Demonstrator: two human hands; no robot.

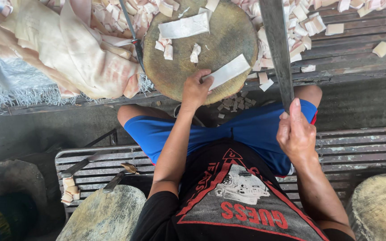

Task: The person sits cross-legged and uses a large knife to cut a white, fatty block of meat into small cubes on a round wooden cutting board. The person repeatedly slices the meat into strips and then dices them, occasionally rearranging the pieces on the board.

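On the round wooden chopping block, seen from the head camera, the left hand rested at the near edge with its fingers curled narrowly over one end of a long pale strip of pork skin, pinning it flat against the wood. The right hand was closed in a full grip around the handle of a large cleaver, thumb laid up along the spine, the long dark blade raised over the right side of the block and apart from the strip. Another broad strip lay at the far side of the block, with a few small cut bits between the two. Left of the block, a heap of big uncut skin sheets sat on the slatted bench, and a second knife lay wedged between that heap and the block. Cut squares were piled to the right and behind, some partly hidden by the cleaver blade. Below, the person's blue shorts crossed the view, and another round block with two knives stood lower left.
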